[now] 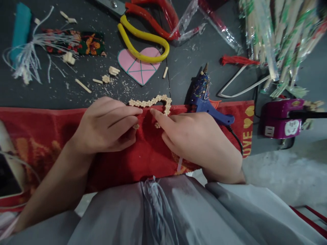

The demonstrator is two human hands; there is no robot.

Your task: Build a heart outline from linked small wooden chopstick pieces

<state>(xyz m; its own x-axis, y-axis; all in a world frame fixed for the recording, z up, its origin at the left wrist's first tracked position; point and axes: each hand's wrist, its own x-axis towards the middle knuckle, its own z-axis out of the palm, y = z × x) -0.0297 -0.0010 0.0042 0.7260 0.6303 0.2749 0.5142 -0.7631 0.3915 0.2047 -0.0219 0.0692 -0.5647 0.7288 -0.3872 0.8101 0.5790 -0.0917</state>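
A chain of small beige flower-like pieces (pixel 153 101) curves along the upper edge of a red cloth (pixel 153 153). My left hand (pixel 109 126) is closed at the chain's left side, fingers bent together, and covers part of it. One small beige flower piece (pixel 136 126) shows beside its fingertips. Whether this piece joins the chain behind the hand I cannot tell. My right hand (pixel 189 132) is closed around the chain's right side, the index finger lying across it. The chain's right end pokes out below that finger. Both thumbs are mostly hidden.
Behind the cloth lie a pink paper heart (pixel 140 69), yellow-and-red-handled scissors (pixel 143 56) and beige stick bits (pixel 83 85). A blue glue gun (pixel 208 107) rests right of centre, near a purple power adapter (pixel 281 119). Wrapped stick bundles (pixel 281 41) fill the upper right.
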